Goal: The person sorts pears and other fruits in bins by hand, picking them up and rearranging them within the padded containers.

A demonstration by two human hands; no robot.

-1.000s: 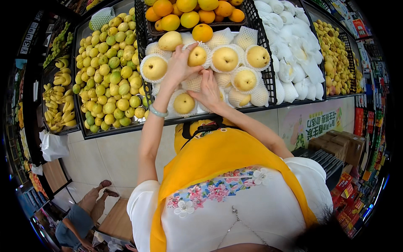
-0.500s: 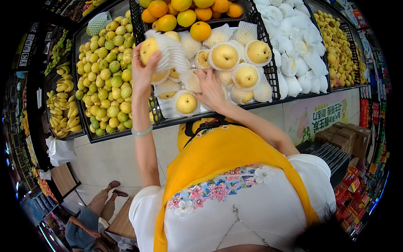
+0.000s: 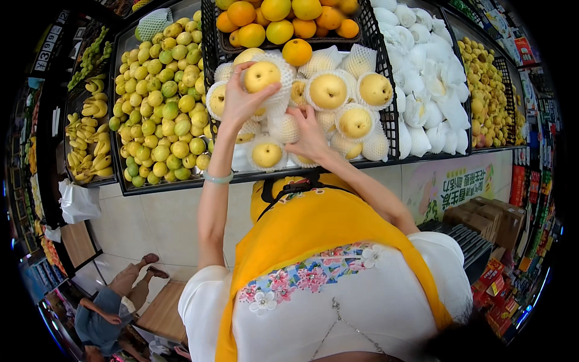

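My left hand is closed round a yellow pear, its fingertips on the far side and the thumb on the near one. A white foam net wraps the pear and trails down its right side. My right hand lies among the pears with its fingers and thumb curved about a foam-netted pear, just below the raised one. Other yellow pears in white nets surround both hands, among them a large pear to the right and a pear at the front edge.
Oranges fill a black basket behind the pears. Yellow-green passion-fruit-like round fruit is heaped at left, with bananas beyond. White-wrapped fruit lies at right past a black crate wall. Another person is at lower left.
My left hand has brought the netted pear to the right and set it lower over the other pears. My right hand stays at the netted pear. The whole view has shifted slightly.
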